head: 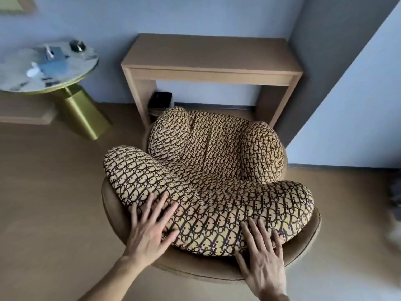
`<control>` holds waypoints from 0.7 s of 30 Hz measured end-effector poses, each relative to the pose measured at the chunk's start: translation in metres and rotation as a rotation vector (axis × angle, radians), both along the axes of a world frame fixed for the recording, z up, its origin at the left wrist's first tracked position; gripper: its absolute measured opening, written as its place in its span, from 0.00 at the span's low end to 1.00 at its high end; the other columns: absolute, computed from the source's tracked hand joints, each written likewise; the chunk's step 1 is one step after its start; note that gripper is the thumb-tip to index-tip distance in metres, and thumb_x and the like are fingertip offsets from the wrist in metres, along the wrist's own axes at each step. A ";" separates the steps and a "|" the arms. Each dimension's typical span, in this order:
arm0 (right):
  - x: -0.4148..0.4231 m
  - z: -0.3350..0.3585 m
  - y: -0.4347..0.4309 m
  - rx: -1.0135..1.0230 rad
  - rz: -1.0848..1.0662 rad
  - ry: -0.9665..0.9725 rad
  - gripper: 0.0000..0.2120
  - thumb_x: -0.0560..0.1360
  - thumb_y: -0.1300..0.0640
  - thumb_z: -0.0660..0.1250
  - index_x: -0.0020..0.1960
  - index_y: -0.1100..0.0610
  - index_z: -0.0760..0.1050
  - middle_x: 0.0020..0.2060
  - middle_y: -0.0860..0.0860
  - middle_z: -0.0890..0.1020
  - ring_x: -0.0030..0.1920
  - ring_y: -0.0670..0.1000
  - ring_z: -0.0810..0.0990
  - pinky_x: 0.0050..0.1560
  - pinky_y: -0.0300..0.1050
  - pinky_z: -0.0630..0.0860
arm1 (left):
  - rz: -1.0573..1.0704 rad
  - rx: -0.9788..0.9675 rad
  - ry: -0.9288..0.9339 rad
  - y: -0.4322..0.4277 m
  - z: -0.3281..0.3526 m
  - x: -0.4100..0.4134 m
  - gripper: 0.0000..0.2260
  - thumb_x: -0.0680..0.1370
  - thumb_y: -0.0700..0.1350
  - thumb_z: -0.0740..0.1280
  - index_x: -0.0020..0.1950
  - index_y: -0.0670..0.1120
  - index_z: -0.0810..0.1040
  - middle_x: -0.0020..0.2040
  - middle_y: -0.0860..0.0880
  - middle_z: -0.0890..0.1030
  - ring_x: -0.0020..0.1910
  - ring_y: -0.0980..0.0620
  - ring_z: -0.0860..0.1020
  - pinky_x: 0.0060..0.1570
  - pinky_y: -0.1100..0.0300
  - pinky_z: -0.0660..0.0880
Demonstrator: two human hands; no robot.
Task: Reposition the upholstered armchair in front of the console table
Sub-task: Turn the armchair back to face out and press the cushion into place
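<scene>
The upholstered armchair (pixel 217 161) has puffy cushions in a tan and dark patterned fabric and a brown rounded shell. Its front faces the wooden console table (pixel 208 59), with its far cushions just under the table's front edge. I stand behind its backrest. My left hand (pixel 149 231) lies flat with fingers spread on the left of the backrest cushion. Resting the same way, my right hand (pixel 262 255) covers the cushion's right part and the shell rim. Neither hand grips anything.
A round marble-top side table (pixel 43 83) on a brass base, carrying small items, stands at the left. A small black bin (pixel 160 100) sits under the console table. A grey wall corner (pixel 325 83) juts out at the right. Wooden floor surrounds the chair.
</scene>
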State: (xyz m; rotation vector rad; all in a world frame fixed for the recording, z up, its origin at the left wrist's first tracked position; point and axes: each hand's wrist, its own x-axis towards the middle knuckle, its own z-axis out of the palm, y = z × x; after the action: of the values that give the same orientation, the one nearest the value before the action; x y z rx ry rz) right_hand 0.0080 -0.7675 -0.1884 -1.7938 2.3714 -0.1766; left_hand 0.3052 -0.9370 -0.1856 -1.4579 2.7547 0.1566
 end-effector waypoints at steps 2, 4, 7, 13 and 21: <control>0.003 -0.004 0.000 -0.023 0.004 0.021 0.36 0.78 0.33 0.54 0.82 0.47 0.52 0.81 0.45 0.55 0.81 0.51 0.50 0.78 0.63 0.55 | 0.014 -0.016 -0.012 -0.004 -0.007 0.006 0.32 0.80 0.69 0.53 0.83 0.61 0.55 0.85 0.52 0.50 0.84 0.42 0.48 0.75 0.27 0.48; 0.004 -0.006 -0.001 -0.029 0.001 0.056 0.36 0.79 0.34 0.53 0.82 0.47 0.51 0.81 0.46 0.55 0.82 0.50 0.49 0.78 0.63 0.55 | -0.006 -0.044 -0.016 -0.005 -0.010 0.007 0.32 0.81 0.69 0.52 0.83 0.61 0.55 0.85 0.53 0.50 0.84 0.43 0.48 0.76 0.28 0.47; 0.009 -0.004 0.000 -0.005 -0.006 0.097 0.34 0.80 0.33 0.49 0.82 0.46 0.50 0.81 0.46 0.56 0.82 0.50 0.46 0.78 0.63 0.52 | -0.002 -0.071 -0.008 -0.004 -0.008 0.006 0.31 0.81 0.69 0.51 0.83 0.61 0.57 0.85 0.52 0.53 0.84 0.43 0.49 0.76 0.29 0.49; 0.043 -0.004 -0.009 0.030 -0.145 0.078 0.41 0.76 0.27 0.43 0.82 0.49 0.48 0.82 0.52 0.49 0.81 0.56 0.37 0.77 0.69 0.43 | -0.041 -0.106 0.055 0.023 -0.012 0.007 0.36 0.79 0.70 0.54 0.84 0.57 0.53 0.86 0.48 0.49 0.84 0.40 0.44 0.76 0.28 0.51; 0.003 -0.013 -0.009 -0.074 -0.130 0.106 0.35 0.75 0.25 0.45 0.79 0.36 0.53 0.82 0.47 0.54 0.82 0.52 0.43 0.78 0.66 0.50 | -0.018 -0.181 0.132 0.036 -0.019 -0.022 0.33 0.80 0.66 0.53 0.83 0.56 0.59 0.85 0.47 0.54 0.84 0.39 0.49 0.75 0.29 0.54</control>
State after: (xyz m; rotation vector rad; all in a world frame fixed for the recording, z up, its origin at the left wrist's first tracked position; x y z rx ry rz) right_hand 0.0110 -0.7767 -0.2012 -1.7212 2.5900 -0.1919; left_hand 0.2828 -0.9011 -0.2048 -1.5140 2.9553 0.0029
